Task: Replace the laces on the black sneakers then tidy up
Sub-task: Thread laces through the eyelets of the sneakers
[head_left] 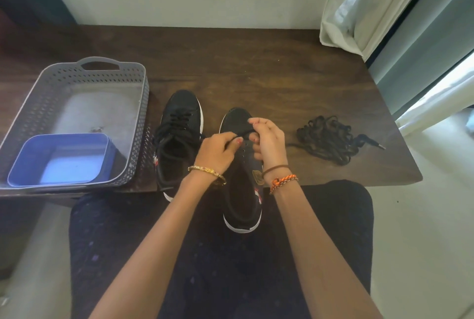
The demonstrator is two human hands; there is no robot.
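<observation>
— Forearms reach out over a dark-clothed lap toward a dark wooden table (256, 62). What is nearest?

— The right-side sneaker (241, 190), black with a white sole, its heel hanging over the table's near edge toward the lap. Most of its eyelets are bare.

— And the hands?

— Both work above that shoe's front. The left hand (218, 150), a gold bracelet on its wrist, curls its fingers and pinches a black lace (243, 134). The right hand (269, 139), with a brown band and an orange braided band at the wrist, is curled too, gripping the same lace's other side. The lace runs taut between them across the shoe's lowest eyelets.

— Any brand or writing?

— A small gold-toned emblem sits on the shoe's side near the right wrist, and a red-and-white mark shows on each shoe, but nothing can be read.

— What lies beside it?

— Just to the left stands the second sneaker (179, 139), fully laced in black, toe pointing away. At far left sits a grey perforated basket (139, 123) with a handle on its far rim; a blue rectangular tub (18, 162) rests in its near corner.

— And to the right?

— A loose tangle of black laces (331, 141) lies on the table, well apart from the shoes, one tipped end trailing toward the right edge.

— Beyond that?

— A pale wall, with a light curtain (372, 3) hanging at upper right.
</observation>
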